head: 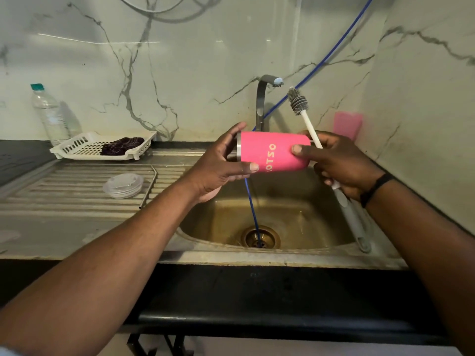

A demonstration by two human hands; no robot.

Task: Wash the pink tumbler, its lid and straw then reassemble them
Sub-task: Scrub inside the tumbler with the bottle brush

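While both hands [218,165] hold it: pink tumbler [275,155] sideways, rim leftward.

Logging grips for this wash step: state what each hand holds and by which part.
Left hand grips the pink tumbler at its open rim end. Right hand holds the bottle brush by its handle, thumb on the tumbler's base end.

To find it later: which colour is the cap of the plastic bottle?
Green-teal; the bottle cap shows in the head view.
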